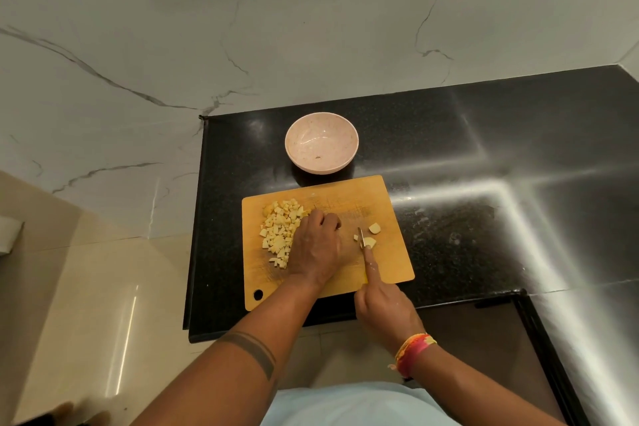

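A wooden cutting board [387,263] lies on the black counter. A heap of small pale yellow cubes [280,228] covers its left part. My left hand [318,249] rests on the board beside the heap, fingers curled down at its right edge. My right hand [380,301] grips a knife [361,238], index finger stretched along its spine. The blade stands on a larger pale chunk [370,242]. Another chunk [374,228] lies just beyond it.
An empty pink bowl [321,143] stands behind the board. The black granite counter [484,166] stretches to the right, with white smears near the board. A marble wall rises behind and to the left. The counter's front edge runs just under the board.
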The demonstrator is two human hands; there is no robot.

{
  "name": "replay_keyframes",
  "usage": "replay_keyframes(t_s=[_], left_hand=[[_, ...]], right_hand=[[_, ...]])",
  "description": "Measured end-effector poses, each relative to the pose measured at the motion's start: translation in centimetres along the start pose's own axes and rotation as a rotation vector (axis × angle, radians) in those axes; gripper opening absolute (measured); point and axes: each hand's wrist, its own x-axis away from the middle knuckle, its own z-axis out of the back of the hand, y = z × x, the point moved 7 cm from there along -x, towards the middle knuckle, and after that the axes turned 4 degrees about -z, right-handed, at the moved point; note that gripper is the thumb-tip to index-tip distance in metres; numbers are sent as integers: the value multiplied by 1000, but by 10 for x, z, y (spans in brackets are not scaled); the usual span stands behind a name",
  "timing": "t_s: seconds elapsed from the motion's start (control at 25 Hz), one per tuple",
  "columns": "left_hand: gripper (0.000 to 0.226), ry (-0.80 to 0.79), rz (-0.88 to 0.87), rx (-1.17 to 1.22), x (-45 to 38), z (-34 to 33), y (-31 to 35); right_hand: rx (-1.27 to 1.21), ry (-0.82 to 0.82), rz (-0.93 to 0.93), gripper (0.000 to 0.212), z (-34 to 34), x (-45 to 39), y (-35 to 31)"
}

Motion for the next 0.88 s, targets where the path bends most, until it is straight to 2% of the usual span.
replay_keyframes(t_s=[0.24,0.36,0.48,0.56,0.68,0.8,0.88], left_hand=[[21,-15,44,2,6,1,-6],[22,-61,-76,37,5,-4,4],[33,-189,-155,120,5,-21,26],[42,-267,-103,123,3,-31,34],[35,-318,-59,149,-1,-37,36],[19,-265,53,255,-5,-29,26],[17,-219,112,318,-8,-24,19]], right_hand=[[-7,-36,72,83,-10,-9,-31],[-62,25,44,83,9,-13,-14],[-56,79,13,81,24,-7,11],[-56,90,2,78,27,-1,21],[-68,61,13,78,23,6,23],[-69,45,31,77,23,7,18],[-71,55,48,78,25,5,13]])
